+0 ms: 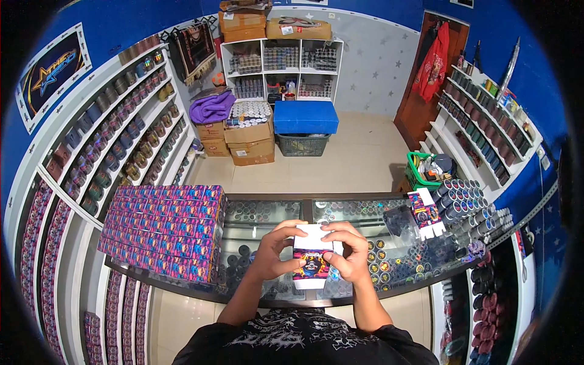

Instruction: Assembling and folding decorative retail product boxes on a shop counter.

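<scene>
Above the middle of a glass-topped counter point(261, 293), both my hands hold a small printed carton point(310, 266) with a colourful picture on its front and white flaps at top and bottom. My left hand point(277, 250) grips its left side, the thumb on the printed face and the fingers at the upper flap. On the other side, my right hand point(351, 250) pinches it the same way, with its thumb near the picture. Whether anything is inside the carton cannot be seen. To the right lie some unfolded cartons point(424, 214) with white tabs.
A large block of stacked printed boxes point(164, 228) covers the counter's left end. Stacked round containers point(459, 198) and a green basket point(420, 173) stand at the right. Beyond the counter are a blue-lidded crate point(305, 115), cardboard boxes point(251, 151) and wall shelves full of containers.
</scene>
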Action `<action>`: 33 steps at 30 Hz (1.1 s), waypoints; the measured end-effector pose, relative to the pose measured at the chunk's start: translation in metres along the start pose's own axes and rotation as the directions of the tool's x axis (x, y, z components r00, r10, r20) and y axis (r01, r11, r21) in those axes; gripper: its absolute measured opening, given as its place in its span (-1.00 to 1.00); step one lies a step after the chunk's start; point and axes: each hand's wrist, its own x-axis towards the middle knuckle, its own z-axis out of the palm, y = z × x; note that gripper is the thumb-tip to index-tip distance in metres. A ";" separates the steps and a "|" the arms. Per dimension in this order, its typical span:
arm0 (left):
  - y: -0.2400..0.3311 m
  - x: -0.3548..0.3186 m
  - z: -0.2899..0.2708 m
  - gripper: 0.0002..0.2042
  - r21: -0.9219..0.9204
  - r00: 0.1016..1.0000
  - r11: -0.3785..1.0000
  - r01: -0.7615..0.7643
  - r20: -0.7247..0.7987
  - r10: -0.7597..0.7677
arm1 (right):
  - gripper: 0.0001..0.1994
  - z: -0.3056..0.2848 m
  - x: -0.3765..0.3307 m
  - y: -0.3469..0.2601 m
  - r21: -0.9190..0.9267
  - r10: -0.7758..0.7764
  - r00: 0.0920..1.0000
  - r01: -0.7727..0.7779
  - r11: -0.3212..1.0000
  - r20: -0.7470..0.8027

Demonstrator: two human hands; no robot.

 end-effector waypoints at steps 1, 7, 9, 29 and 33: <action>0.000 0.000 -0.001 -0.50 -0.001 1.000 1.000 -0.004 0.009 0.004 | -0.72 0.000 0.000 0.001 -0.024 -0.018 1.000 0.018 1.000 0.019; 0.003 -0.004 -0.014 -0.49 -0.037 1.000 0.999 -0.012 0.029 0.013 | -0.69 0.009 0.006 -0.003 -0.064 -0.012 0.996 0.018 0.998 0.093; 0.005 -0.005 -0.019 -0.49 -0.060 0.999 0.998 -0.006 0.043 0.009 | -0.62 0.015 0.003 0.001 -0.009 -0.007 0.998 0.008 1.000 0.057; -0.018 -0.012 -0.033 -0.48 -0.028 0.998 1.000 -0.002 -0.060 0.000 | -0.44 0.075 -0.008 0.014 0.541 0.325 0.945 -0.252 0.802 -0.042; -0.016 -0.017 -0.043 -0.58 0.072 0.986 0.996 0.056 -0.160 -0.044 | -0.50 0.082 -0.007 0.007 0.489 0.338 0.939 -0.267 0.830 -0.061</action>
